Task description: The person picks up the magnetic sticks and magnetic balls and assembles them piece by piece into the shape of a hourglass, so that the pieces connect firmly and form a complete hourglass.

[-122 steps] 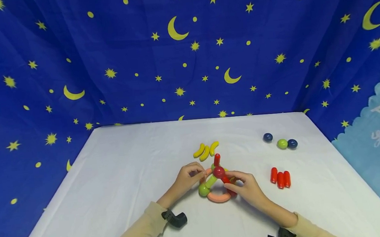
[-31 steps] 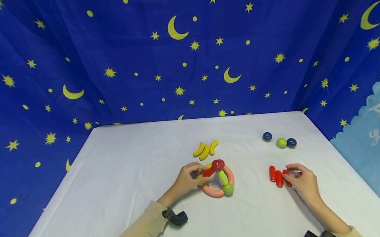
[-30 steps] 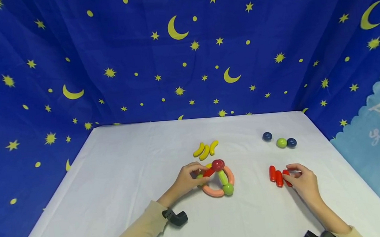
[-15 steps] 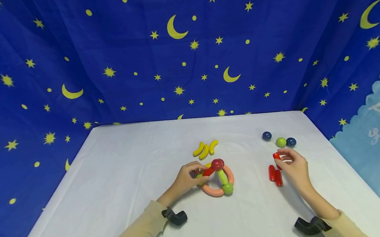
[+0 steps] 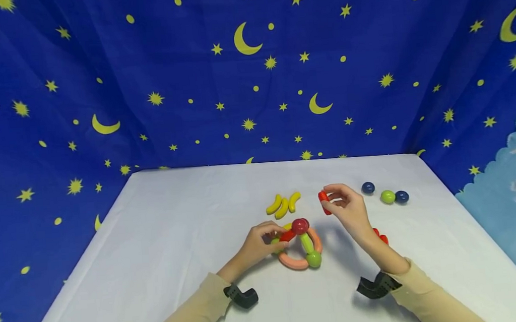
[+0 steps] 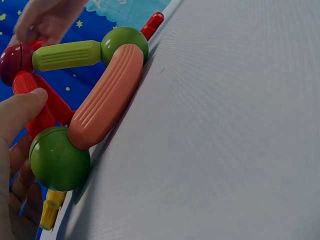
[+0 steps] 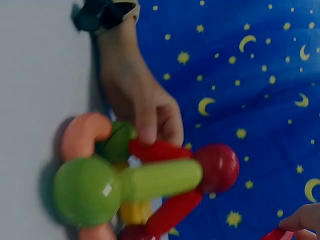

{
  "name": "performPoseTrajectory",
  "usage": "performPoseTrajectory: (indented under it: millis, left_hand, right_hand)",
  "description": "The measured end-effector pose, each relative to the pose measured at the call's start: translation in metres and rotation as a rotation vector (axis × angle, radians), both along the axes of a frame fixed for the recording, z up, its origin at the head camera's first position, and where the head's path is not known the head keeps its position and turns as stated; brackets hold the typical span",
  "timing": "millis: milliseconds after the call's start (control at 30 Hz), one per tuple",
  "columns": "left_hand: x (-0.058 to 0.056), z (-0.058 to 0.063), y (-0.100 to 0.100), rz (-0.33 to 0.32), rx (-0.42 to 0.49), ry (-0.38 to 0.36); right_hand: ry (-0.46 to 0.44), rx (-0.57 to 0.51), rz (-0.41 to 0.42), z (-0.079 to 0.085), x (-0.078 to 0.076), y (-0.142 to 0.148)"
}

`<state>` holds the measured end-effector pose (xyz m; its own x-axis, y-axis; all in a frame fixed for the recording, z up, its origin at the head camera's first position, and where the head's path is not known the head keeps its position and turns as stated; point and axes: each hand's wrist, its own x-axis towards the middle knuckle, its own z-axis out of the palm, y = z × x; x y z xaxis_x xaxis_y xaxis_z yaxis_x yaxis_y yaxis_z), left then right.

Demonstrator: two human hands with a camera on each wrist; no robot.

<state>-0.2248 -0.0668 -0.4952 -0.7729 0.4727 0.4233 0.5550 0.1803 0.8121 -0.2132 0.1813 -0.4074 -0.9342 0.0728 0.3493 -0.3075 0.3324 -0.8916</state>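
A frame of magnetic toy rods and balls stands on the table: curved peach rods (image 5: 293,263) and green balls (image 5: 314,259) at its base, a light green rod (image 7: 162,180) sloping up to a dark red ball (image 5: 300,226). My left hand (image 5: 255,244) pinches a sloping red rod (image 6: 31,100) of this frame, thumb on the near side. My right hand (image 5: 349,210) pinches a separate short red rod (image 5: 324,203) between thumb and fingers, raised above the table right of the red ball. Only a corner of that rod shows in the right wrist view.
Several yellow curved rods (image 5: 282,207) lie behind the frame. Two dark blue balls (image 5: 368,187) and a light green ball (image 5: 387,197) sit at the back right. Loose red rods (image 5: 384,238) lie partly hidden behind my right forearm. A starry blue curtain (image 5: 187,75) borders the table.
My right hand has left the frame, picked a red rod from the group on the right, lifted it and brought it left. The frame has been turned; my left hand now grips its red rod.
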Motion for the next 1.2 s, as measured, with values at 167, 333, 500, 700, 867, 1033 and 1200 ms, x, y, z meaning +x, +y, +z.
performPoseTrajectory:
  millis: [167, 333, 500, 700, 867, 1033, 1200]
  left_hand:
    - [0.002, 0.0, 0.003, 0.001, -0.02, -0.05]
    - [0.002, 0.001, 0.004, 0.004, -0.018, -0.032]
    - [0.001, 0.002, 0.003, 0.001, -0.009, -0.004]
    - [0.004, 0.009, 0.004, 0.0, -0.004, 0.007]
    - [0.016, 0.03, 0.003, -0.005, -0.012, -0.006]
    - [0.02, 0.036, 0.001, -0.004, -0.012, -0.013]
    - [0.019, 0.035, 0.0, -0.002, -0.012, -0.012]
  right_hand:
    - [0.0, -0.038, 0.062, 0.005, -0.003, -0.02]
    - [0.022, -0.068, 0.141, 0.007, -0.003, -0.036]
    - [0.064, -0.064, 0.258, 0.005, -0.002, -0.046]
    - [0.139, -0.034, 0.343, 0.002, -0.001, -0.049]
    - [0.141, -0.032, 0.352, 0.0, -0.001, -0.05]
    - [0.101, -0.035, 0.347, -0.001, -0.002, -0.05]
    - [0.04, -0.023, 0.331, -0.002, -0.002, -0.049]
